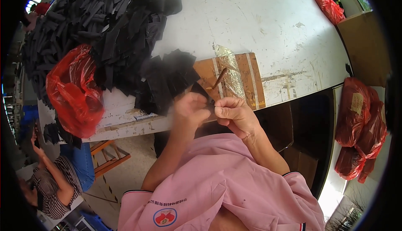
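My left hand [190,108] and my right hand [233,113] meet at the table's front edge. Between them is a small black fabric piece [202,91]. Its lower corner is pinched in the fingertips of my right hand. My left hand is curled in close to the same piece and slightly blurred, so its exact grip is hard to see. Just beyond them, a brown cardboard sheet [255,80] with pale tape strips lies on the table. On it rest a crumpled shiny film [232,74] and a slim, curved brown tool [220,77] whose kind I cannot make out.
Loose black fabric pieces [171,74] lie left of the cardboard, beside a large heap of dark rolled strips [77,15]. A red plastic bag [75,97] sits at the table's left edge. Red bags [356,118] hang at right. A person in stripes [60,180] sits at lower left.
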The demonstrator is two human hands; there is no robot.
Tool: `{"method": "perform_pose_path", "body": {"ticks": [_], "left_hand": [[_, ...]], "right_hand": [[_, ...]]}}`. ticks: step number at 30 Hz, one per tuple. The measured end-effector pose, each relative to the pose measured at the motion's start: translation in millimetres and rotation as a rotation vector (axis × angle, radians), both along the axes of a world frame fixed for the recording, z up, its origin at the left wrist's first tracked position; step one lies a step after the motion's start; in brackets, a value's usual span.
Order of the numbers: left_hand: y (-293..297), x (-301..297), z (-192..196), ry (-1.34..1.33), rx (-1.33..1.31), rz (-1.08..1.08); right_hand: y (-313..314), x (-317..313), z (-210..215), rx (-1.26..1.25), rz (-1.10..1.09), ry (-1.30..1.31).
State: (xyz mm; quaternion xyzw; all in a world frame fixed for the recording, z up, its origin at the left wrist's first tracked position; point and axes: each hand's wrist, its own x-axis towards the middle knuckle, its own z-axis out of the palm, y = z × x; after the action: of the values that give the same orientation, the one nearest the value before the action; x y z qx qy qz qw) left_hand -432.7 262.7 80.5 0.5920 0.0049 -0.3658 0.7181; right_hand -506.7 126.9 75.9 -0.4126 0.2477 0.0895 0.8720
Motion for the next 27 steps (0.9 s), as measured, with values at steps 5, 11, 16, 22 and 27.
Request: {"method": "perform_pose_path", "body": {"ticks": [5,11,16,22,27], "left_hand": [[-5.5,-14.0,-29.5,-0.768,0.274,0.251],[6.8,-12.3,8.4,0.355,-0.471,0.022],[16.1,-14.5,22.3,0.603,-0.827,-0.311],[-16.2,-24.7,20.3,-1.161,0.041,0.231],[-20.2,-27.3,40.0,-0.563,-0.112,0.253]], "right_hand": [[15.4,4.1,-1.3,0.399,-0.044,-0.031],[7.3,-3.0,-13.9,0.207,-0.053,-0.098],[11.8,-4.4,11.4,0.089,-0.062,-0.460],[0.2,-2.1,25.8,-0.480,-0.142,-0.519],[1.4,2.2,63.2,-0.685,-0.074,-0.292]]}}
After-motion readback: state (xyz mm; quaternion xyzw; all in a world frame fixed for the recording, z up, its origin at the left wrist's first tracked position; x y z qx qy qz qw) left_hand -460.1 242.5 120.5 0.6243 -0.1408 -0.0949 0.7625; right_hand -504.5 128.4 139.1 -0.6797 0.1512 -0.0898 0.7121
